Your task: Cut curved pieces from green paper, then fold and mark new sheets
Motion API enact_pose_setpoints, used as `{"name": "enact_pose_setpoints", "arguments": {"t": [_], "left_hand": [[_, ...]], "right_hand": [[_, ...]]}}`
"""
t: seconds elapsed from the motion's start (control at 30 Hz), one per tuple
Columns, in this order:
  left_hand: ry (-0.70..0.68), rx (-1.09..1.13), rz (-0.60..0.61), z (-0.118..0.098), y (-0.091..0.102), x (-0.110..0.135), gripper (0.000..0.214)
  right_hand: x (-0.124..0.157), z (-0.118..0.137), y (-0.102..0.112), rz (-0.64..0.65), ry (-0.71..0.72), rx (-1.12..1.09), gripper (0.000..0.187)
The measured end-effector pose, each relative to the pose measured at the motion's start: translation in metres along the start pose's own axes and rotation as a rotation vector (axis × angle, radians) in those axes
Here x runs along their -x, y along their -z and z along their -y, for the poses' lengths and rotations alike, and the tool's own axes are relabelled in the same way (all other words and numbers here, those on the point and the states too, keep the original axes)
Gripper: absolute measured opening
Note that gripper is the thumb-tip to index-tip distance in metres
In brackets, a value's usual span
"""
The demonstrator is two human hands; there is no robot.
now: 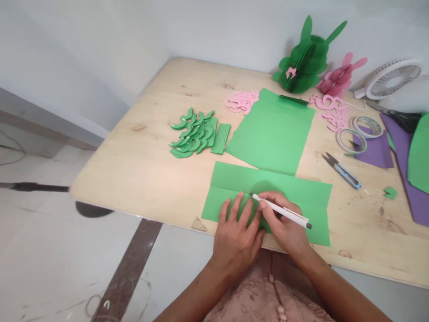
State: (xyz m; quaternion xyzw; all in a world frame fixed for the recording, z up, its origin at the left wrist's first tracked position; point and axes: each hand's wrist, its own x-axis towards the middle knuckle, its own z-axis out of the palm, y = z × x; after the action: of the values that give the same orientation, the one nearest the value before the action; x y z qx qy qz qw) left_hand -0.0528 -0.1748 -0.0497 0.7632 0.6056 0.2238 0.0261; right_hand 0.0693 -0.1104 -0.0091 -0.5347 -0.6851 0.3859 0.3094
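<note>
In front of me a creased green paper strip (304, 192) lies at the table's near edge. My left hand (236, 230) rests on it with the fingers spread, pressing it down. A white pen (284, 212) is pinched in my right hand (284, 221), its tip down at the fold line close to my left fingertips. Just beyond lies a larger green sheet (273, 134). To its left sit a pile of curved green paper cutouts (196, 136) and a small green rectangular piece (220, 138).
Pink cutouts (241, 102) lie behind the pile. A green paper rabbit (304, 62), a pink one (340, 78) and a white fan (392, 80) stand at the back. Blue thread snips (343, 171), tape rolls (351, 141), black-handled scissors (402, 118) and purple paper (372, 150) are on the right.
</note>
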Motion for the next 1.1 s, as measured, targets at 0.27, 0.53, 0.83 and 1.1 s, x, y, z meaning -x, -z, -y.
{"name": "enact_pose_setpoints", "arguments": {"t": [0.27, 0.53, 0.83, 1.1], "left_hand": [[-0.007, -0.021, 0.000, 0.0000, 0.0003, -0.0001, 0.040], [0.002, 0.000, 0.009, -0.0004, 0.0005, 0.0002, 0.041], [0.007, 0.011, 0.004, -0.0007, 0.0004, -0.0004, 0.039], [0.008, 0.010, 0.001, -0.0007, 0.0007, -0.0006, 0.038]], "right_hand": [[-0.0004, -0.0019, 0.0001, 0.001, 0.027, 0.030, 0.018], [0.0003, -0.0026, 0.0004, -0.004, 0.043, 0.046, 0.017], [0.0028, -0.0051, 0.0025, -0.010, 0.038, 0.064, 0.016], [0.0048, -0.0074, 0.0052, -0.007, 0.033, 0.051, 0.017]]}}
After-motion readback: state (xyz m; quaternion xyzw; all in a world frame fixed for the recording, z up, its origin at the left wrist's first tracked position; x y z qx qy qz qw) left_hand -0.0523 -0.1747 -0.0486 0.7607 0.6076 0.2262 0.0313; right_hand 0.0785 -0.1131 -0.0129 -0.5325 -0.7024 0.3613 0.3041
